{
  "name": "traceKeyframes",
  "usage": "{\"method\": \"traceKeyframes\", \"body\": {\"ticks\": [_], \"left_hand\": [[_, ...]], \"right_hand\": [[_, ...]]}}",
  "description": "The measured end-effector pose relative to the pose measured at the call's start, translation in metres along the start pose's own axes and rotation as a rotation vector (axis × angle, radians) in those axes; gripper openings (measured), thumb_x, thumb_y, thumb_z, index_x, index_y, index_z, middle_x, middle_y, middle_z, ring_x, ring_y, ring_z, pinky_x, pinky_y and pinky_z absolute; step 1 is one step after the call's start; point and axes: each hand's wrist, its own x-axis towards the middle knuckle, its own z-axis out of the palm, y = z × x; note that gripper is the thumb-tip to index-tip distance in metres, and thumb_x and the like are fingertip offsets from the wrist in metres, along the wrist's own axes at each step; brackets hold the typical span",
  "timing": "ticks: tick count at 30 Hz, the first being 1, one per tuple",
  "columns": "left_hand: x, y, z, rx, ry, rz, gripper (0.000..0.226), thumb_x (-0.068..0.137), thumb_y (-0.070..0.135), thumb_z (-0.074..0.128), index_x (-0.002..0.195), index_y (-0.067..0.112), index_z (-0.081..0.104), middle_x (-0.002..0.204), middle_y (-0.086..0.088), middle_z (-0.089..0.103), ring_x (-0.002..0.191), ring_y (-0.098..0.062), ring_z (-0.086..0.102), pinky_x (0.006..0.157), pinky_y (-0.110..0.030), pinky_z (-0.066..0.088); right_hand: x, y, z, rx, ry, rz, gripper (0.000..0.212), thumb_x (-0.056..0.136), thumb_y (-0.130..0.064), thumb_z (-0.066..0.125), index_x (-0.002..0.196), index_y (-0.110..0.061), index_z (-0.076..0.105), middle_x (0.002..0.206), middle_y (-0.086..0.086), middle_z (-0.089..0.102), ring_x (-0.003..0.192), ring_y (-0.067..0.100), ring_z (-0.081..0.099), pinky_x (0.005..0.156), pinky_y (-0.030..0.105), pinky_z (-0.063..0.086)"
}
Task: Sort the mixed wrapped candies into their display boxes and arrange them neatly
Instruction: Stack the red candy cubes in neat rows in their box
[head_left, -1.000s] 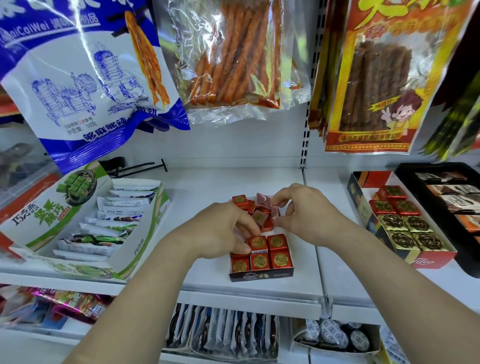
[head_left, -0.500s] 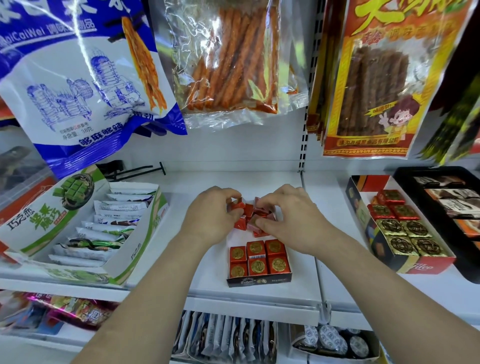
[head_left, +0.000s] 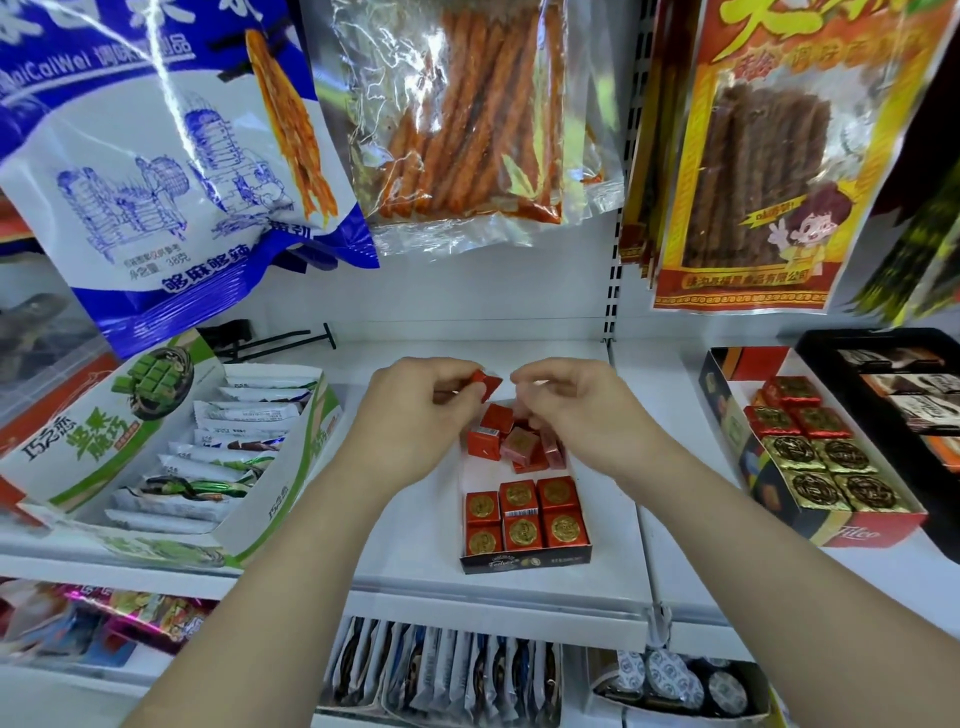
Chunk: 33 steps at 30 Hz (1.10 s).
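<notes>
A small dark display box (head_left: 524, 562) stands on the white shelf (head_left: 415, 519). Several red candies with gold stamps (head_left: 522, 514) fill its front in neat rows. Behind them lies a loose heap of red and pink wrapped candies (head_left: 519, 441). Above the heap, my left hand (head_left: 415, 410) pinches one red candy (head_left: 487, 383) between thumb and fingertips. My right hand (head_left: 582, 410) hovers beside it, fingers curled, and seems to pinch a small pale pink candy (head_left: 537, 383); most of that piece is hidden.
At the right stands a red and black box (head_left: 862, 530) holding red and gold candies (head_left: 826, 457), with a black tray (head_left: 909, 374) behind it. A green and white box of bars (head_left: 291, 467) sits at the left. Snack bags (head_left: 467, 114) hang overhead.
Both hands have lifted from the loose heap and drawn slightly apart. My left hand has come up with a red candy between its fingertips.
</notes>
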Motion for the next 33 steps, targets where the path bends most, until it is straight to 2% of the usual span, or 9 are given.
{"method": "traceKeyframes", "body": {"ticks": [4, 10, 13, 15, 17, 20, 22, 27, 33], "left_hand": [[-0.011, 0.006, 0.001, -0.050, -0.063, 0.058, 0.014, 0.086, 0.018, 0.069, 0.097, 0.025, 0.076, 0.088, 0.013, 0.074, 0.081, 0.003, 0.067, 0.080, -0.018, 0.054], [-0.015, 0.000, -0.010, -0.108, -0.171, -0.036, 0.021, 0.072, 0.020, 0.084, 0.081, 0.032, 0.069, 0.082, 0.016, 0.070, 0.076, 0.001, 0.063, 0.067, -0.008, 0.045], [-0.018, 0.000, -0.015, -0.124, -0.220, -0.048, 0.028, 0.068, 0.022, 0.086, 0.086, 0.031, 0.067, 0.084, 0.011, 0.069, 0.064, 0.002, 0.059, 0.065, -0.015, 0.047], [-0.021, 0.001, -0.018, -0.052, -0.276, -0.046, 0.028, 0.068, 0.029, 0.086, 0.088, 0.032, 0.068, 0.083, 0.010, 0.067, 0.060, 0.007, 0.055, 0.062, -0.011, 0.044], [-0.026, 0.004, -0.018, 0.082, -0.377, -0.014, 0.026, 0.068, 0.034, 0.085, 0.090, 0.032, 0.070, 0.081, 0.014, 0.066, 0.062, 0.011, 0.054, 0.058, -0.004, 0.039], [-0.034, 0.010, -0.016, 0.279, -0.504, 0.038, 0.029, 0.072, 0.036, 0.082, 0.098, 0.033, 0.070, 0.079, 0.019, 0.061, 0.066, 0.008, 0.054, 0.056, -0.006, 0.035], [-0.037, 0.012, -0.016, 0.310, -0.538, 0.036, 0.030, 0.073, 0.035, 0.081, 0.101, 0.031, 0.070, 0.073, 0.020, 0.056, 0.064, 0.008, 0.052, 0.054, -0.006, 0.034], [-0.038, 0.014, -0.015, 0.279, -0.562, 0.015, 0.032, 0.070, 0.032, 0.084, 0.100, 0.029, 0.071, 0.062, 0.022, 0.051, 0.057, 0.011, 0.050, 0.052, -0.005, 0.034], [-0.036, 0.011, -0.015, 0.243, -0.571, -0.004, 0.024, 0.075, 0.025, 0.082, 0.097, 0.028, 0.073, 0.075, 0.020, 0.060, 0.068, 0.008, 0.055, 0.061, -0.003, 0.039]], "right_hand": [[-0.003, -0.009, -0.003, 0.173, -0.107, 0.096, 0.021, 0.092, -0.032, 0.060, 0.093, -0.015, 0.073, 0.084, 0.008, 0.075, 0.066, 0.013, 0.062, 0.060, 0.027, 0.046], [-0.010, -0.012, 0.000, 0.187, -0.178, 0.116, 0.009, 0.082, -0.004, 0.069, 0.091, -0.005, 0.072, 0.062, 0.006, 0.062, 0.047, 0.005, 0.053, 0.048, 0.016, 0.043], [-0.013, -0.013, 0.001, 0.150, -0.253, 0.118, 0.014, 0.081, -0.005, 0.070, 0.095, -0.008, 0.071, 0.064, 0.004, 0.065, 0.055, 0.007, 0.058, 0.055, 0.019, 0.049], [-0.014, -0.011, 0.000, 0.037, -0.249, 0.066, 0.016, 0.083, -0.012, 0.070, 0.099, -0.013, 0.070, 0.073, 0.002, 0.071, 0.068, 0.013, 0.067, 0.068, 0.026, 0.056], [-0.014, -0.008, -0.002, -0.213, -0.213, -0.058, 0.017, 0.084, -0.019, 0.069, 0.100, -0.020, 0.070, 0.079, -0.004, 0.072, 0.076, 0.009, 0.067, 0.074, 0.024, 0.054], [-0.019, -0.004, -0.006, -0.500, -0.255, -0.181, 0.016, 0.084, -0.029, 0.068, 0.099, -0.029, 0.071, 0.089, -0.013, 0.067, 0.078, 0.001, 0.059, 0.068, 0.013, 0.044], [-0.021, -0.001, -0.006, -0.602, -0.326, -0.229, 0.019, 0.081, -0.035, 0.070, 0.099, -0.031, 0.072, 0.096, -0.015, 0.065, 0.087, 0.002, 0.056, 0.075, 0.017, 0.045], [-0.027, -0.003, -0.005, -0.672, -0.483, -0.314, 0.026, 0.075, -0.041, 0.073, 0.099, -0.031, 0.071, 0.097, -0.011, 0.063, 0.098, 0.009, 0.047, 0.092, 0.025, 0.036], [-0.030, -0.004, -0.005, -0.655, -0.514, -0.295, 0.032, 0.076, -0.038, 0.076, 0.108, -0.035, 0.070, 0.100, -0.013, 0.059, 0.101, 0.009, 0.043, 0.090, 0.026, 0.039]]}}
